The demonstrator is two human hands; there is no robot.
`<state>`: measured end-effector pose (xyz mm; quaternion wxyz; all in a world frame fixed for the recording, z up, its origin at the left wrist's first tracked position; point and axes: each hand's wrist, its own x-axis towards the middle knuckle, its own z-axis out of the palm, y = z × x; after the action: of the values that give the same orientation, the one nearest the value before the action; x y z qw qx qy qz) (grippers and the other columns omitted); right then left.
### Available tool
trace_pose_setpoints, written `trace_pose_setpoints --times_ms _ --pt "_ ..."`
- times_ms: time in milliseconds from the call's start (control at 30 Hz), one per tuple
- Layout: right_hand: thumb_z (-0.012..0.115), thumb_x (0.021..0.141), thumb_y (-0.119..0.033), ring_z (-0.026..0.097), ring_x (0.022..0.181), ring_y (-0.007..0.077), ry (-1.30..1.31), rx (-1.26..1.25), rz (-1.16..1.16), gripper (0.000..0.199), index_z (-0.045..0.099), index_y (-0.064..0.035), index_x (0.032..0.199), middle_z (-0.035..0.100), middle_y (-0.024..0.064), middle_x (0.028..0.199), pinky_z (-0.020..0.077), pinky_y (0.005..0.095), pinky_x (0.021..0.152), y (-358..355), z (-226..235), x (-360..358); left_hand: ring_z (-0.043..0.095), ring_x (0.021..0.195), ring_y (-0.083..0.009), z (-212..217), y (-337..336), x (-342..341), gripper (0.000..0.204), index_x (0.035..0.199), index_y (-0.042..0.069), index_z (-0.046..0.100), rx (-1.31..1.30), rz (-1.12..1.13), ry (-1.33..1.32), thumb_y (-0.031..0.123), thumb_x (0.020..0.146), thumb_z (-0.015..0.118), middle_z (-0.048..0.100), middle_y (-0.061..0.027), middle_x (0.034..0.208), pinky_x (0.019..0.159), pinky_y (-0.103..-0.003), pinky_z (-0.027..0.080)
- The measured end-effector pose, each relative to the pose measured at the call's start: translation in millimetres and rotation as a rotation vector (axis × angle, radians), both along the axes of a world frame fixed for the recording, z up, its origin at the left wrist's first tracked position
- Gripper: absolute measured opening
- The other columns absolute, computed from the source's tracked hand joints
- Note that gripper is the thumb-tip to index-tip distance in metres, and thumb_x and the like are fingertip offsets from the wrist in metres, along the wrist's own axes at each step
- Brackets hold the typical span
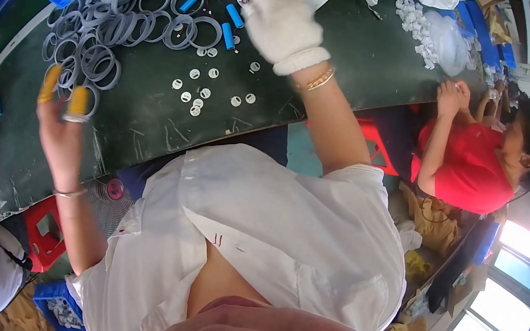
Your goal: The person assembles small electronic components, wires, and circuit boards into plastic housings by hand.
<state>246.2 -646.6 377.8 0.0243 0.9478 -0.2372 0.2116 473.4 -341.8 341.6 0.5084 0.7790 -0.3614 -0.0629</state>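
Left hand (pixel 62 127) raised with fingers spread; gloved right hand (pixel 282 22) reaches forward.

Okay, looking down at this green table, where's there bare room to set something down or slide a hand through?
Bare green table lies between the right hand in its white glove and the white plastic bits farther right. Another free strip runs along the near edge, below the small white discs. It is crowded around the grey rings and blue tubes, right by the left hand.

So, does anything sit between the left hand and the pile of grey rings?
Nothing visible does. The left hand, fingers in yellow covers, is right at the near edge of the grey rings on the dark table.
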Motion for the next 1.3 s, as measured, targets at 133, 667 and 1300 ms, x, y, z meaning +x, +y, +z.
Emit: trace_pose_setpoints --times_ms 133,667,1300 --pt "0.065 0.081 -0.037 0.066 0.075 0.0289 -0.036 0.179 -0.038 0.034 0.066 -0.0058 0.094 0.066 0.016 0.076 0.0493 0.043 0.07 -2 55 4 0.049 0.123 -0.0175 1 -18 -67 0.047 0.133 0.002 0.048 -0.055 -0.198 0.287 0.007 0.089 0.066 0.053 -0.0073 0.134 0.102 -0.033 0.039" --pt "0.072 0.079 -0.037 0.062 0.078 0.0194 0.073 1.062 0.552 0.043 0.065 -0.0024 0.104 0.063 0.01 0.088 0.0493 0.0315 0.072 81 29 -7 0.053 0.12 -0.0202 11 -43 -113 0.078 0.148 0.009 0.024 0.117 -0.729 1.252 0.025 0.086 0.068 0.048 -0.0094 0.136 0.089 -0.033 0.052" --pt "0.063 0.071 -0.003 0.054 0.1 0.0284 -0.229 0.52 0.447 0.039 0.063 -0.0108 0.109 0.063 0.0041 0.112 0.0462 0.0357 0.081 77 4 -33 0.066 0.08 -0.028 46 -31 -97 0.063 0.124 0.018 0.06 0.179 -0.599 -0.072 0.018 0.065 0.083 0.064 -0.0067 0.108 0.07 -0.031 0.053"
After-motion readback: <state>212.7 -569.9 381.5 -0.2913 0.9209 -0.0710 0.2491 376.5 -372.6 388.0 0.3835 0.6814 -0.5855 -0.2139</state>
